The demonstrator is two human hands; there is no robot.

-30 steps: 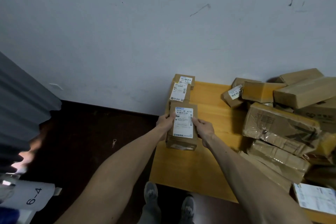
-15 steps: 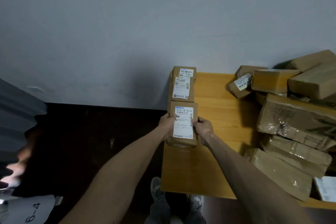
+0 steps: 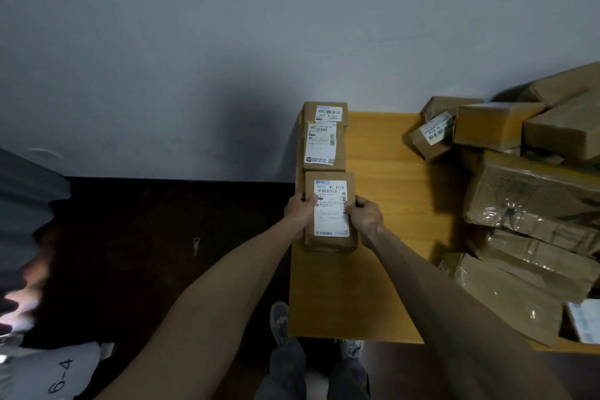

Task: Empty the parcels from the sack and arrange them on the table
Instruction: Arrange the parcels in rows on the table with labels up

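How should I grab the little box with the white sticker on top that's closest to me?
Grip the nearest box by its two long side walls, coming down from above, as the left hand and right hand do now. It lies flat, its far end butts against the middle box, and its label faces up, so the sides are free.

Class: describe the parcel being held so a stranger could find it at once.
Find the yellow wooden table against the wall. Along its left edge runs a row of three labelled boxes. The held parcel is the nearest one, gripped by the left hand and right hand.
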